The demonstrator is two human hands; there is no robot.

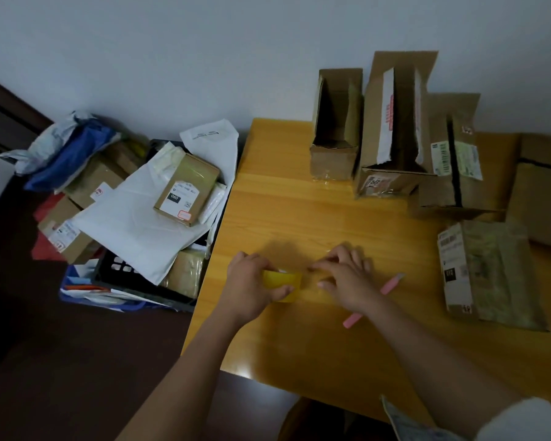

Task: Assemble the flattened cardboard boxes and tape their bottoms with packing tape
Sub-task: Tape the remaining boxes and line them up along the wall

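My left hand [252,286] grips a yellowish roll of packing tape [283,283] low over the wooden table [299,218]. To its right, my right hand [344,278] has its fingers curled toward the roll, seemingly pinching the clear tape end; the strip is hard to see. A pink utility knife [387,289] lies on the table, partly hidden under my right hand. Three assembled cardboard boxes stand at the back: a small one [334,160], a tall one [392,173] and another [449,186] to its right. A flattened box [487,275] lies at the right.
Another cardboard box [541,192] sits at the far right edge. Left of the table, a black crate [121,272] holds parcels, white mailer bags [134,218] and a labelled small box [185,189]. The wall is right behind the table.
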